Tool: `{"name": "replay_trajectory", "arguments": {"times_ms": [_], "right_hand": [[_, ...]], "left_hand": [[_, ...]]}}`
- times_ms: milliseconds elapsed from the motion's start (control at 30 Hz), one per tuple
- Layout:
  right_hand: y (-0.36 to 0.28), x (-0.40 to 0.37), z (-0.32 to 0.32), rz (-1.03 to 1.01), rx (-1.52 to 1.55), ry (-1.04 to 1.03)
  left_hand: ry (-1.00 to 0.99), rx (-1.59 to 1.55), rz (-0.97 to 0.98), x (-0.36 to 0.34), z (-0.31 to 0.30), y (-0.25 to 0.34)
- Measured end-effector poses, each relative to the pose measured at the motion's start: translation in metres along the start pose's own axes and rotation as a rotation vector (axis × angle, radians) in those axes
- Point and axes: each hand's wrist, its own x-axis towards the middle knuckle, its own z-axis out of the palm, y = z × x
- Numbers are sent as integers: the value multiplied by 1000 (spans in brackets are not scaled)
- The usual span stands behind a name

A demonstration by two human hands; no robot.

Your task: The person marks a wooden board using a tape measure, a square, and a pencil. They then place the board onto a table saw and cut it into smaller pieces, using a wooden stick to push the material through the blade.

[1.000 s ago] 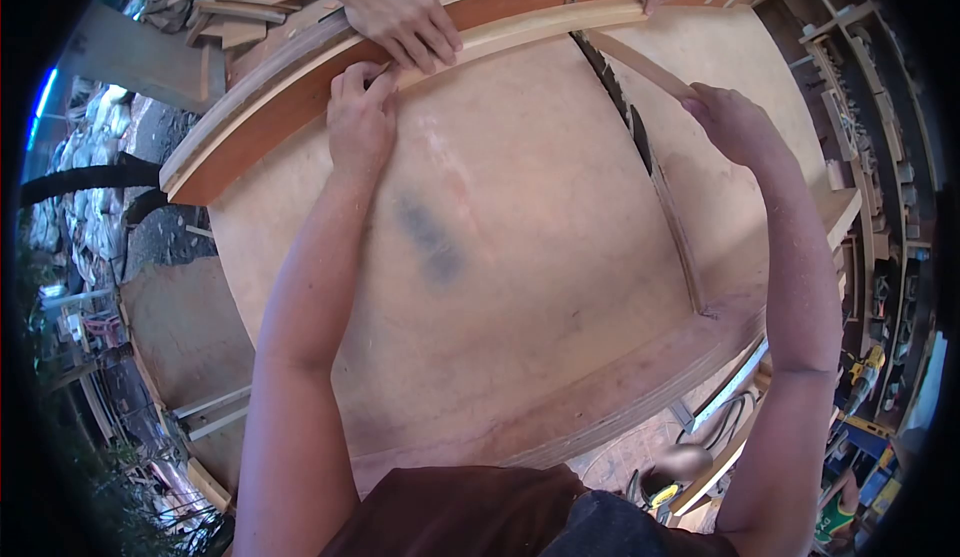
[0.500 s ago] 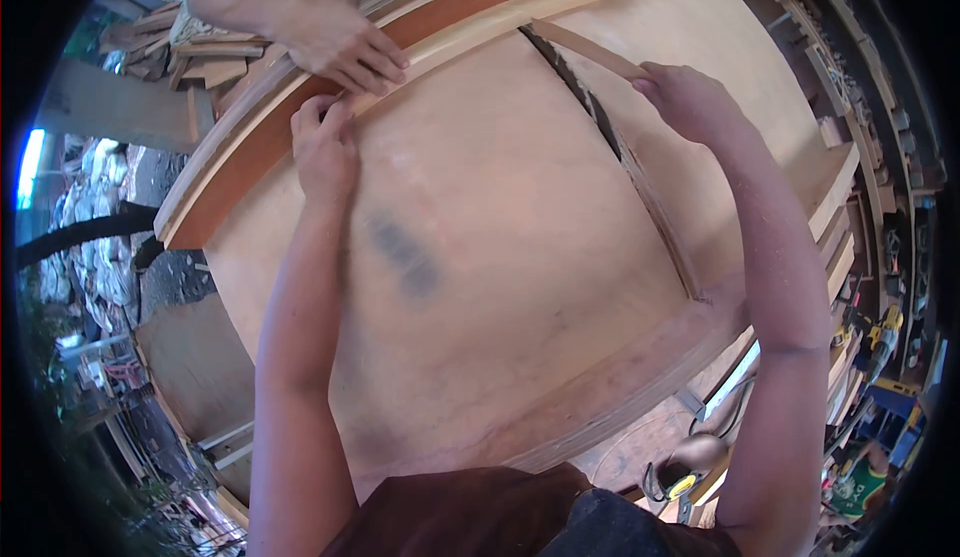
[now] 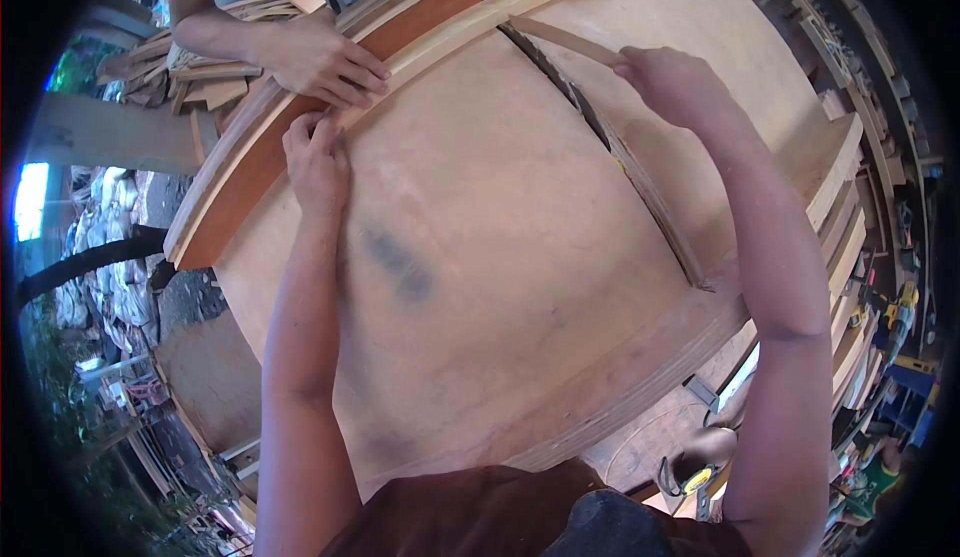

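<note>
**Left hand.** The left hand [image 3: 318, 162] rests on the plywood table top [image 3: 480, 287] at its far left. Its fingers are bent and bunched together, and the tips are pinched onto the near edge of the light wooden strip [image 3: 450, 32].

**Strip.** The strip lies flat along the far edge of the table. It sits against a reddish-brown board [image 3: 250, 177] on its far side.

**Right hand.** The right hand [image 3: 675, 82] is closed in a fist around 1 end of a thin wooden stick [image 3: 560, 39]. The stick runs from the fist toward the far left and crosses above the saw blade [image 3: 572, 95]. Its free end is at the strip. The blade stands in its slot between the 2 hands.

**Co-worker.** A co-worker's hand [image 3: 320, 57] lies palm down with fingers spread on the board and strip. It is just beyond the left hand. A stack of wood offcuts [image 3: 200, 72] sits behind it.

**Changes from 1.0 s earlier.**
- Both grips are unchanged. The left fingertips remain on the strip and the right fist remains around the stick.
- The whole table appears further left in the view.
- The co-worker's fingers now sit closer to the left hand's fingertips than before.
- A 2nd hand of the co-worker, previously plain at the top edge, is now almost cut off by the frame.
- The stick's free end still meets the strip at the far end of the blade.
</note>
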Motion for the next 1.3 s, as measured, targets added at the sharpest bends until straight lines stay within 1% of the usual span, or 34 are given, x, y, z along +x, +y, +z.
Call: {"name": "replay_trajectory", "arguments": {"times_ms": [33, 67, 133, 200, 233, 267, 300, 333, 367, 400, 433, 467, 500, 533, 567, 633, 667, 733, 767, 833, 867, 933, 1000, 1067, 1100, 1167, 1200, 1267, 1300], "right_hand": [[0, -1, 4, 10, -51, -63], [2, -4, 6, 15, -50, -62], [7, -6, 5, -9, 4, 4], [18, -41, -22, -52, 254, 291], [22, -73, -41, -59, 425, 349], [11, -122, -65, 59, 571, 375], [-11, -176, -82, 438, 914, 360], [-11, -221, -93, 559, 812, 337], [14, -269, -71, 405, 1165, 306], [23, -300, -45, 516, 1110, 349], [49, -334, 12, 15, 1549, 279], [29, -357, 46, -71, 1681, 296], [15, -383, 95, -21, 1890, 346], [-6, -402, 128, -14, 2091, 339], [-29, -401, 130, -67, 2265, 308], [-36, -414, 164, -217, 2446, 266], [-40, -408, 168, -221, 2452, 270], [-47, -381, 170, -51, 2502, 277], [-55, -364, 166, -46, 2508, 275], [-69, -338, 156, 81, 2435, 222], [-61, -335, 154, 67, 2438, 228], [-47, -337, 153, -330, 2493, 216], [-56, -321, 155, -326, 2533, 255], [-68, -324, 153, -284, 2607, 336], [-65, -326, 153, -288, 2602, 340], [-63, -320, 149, -539, 2578, 252], [-53, -328, 135, -496, 2476, 308], [-21, -320, 102, -529, 2173, 334], [1, -326, 87, -250, 2025, 278]], "left_hand": [[-2, -1, 0, -2, -1, 0], [-6, 17, 3, -2, 0, 0], [8, 38, -3, 1, -1, 0], [-14, 2, -8, 1, -2, 0], [-12, 2, -8, 1, -2, -2], [-14, -3, -7, 1, -1, -2], [-16, -8, -4, 0, -1, -2], [-12, -12, 0, 0, -1, -2], [-12, -8, -1, 0, 0, -3], [-14, -2, -3, 0, 0, -3], [-10, -4, -3, 1, -1, -2], [-10, -8, -1, 2, -3, 0], [-14, -10, 0, 1, -4, 1], [-13, -3, -5, 0, -5, 1], [-7, -1, -5, 0, -4, 1], [1, 6, -1, -1, -3, 1], [-1, -4, 1, 0, -2, 0], [-1, -5, 6, 4, -4, 1], [-4, -5, 4, 4, -6, 2], [-20, -8, 2, -3, -5, 6], [-23, -5, 0, -1, -3, 4], [-39, 13, -4, -2, -5, -2], [-6, 1, 29, 1, -2, 1], [-41, 9, 32, -3, -3, 2], [-38, 28, 28, 1, -4, 2], [-38, 9, 32, 3, -2, 1], [-37, 7, 21, 0, -2, 0], [-21, 8, 3, 2, -2, 0], [-15, 2, 11, 2, -3, 1]]}}
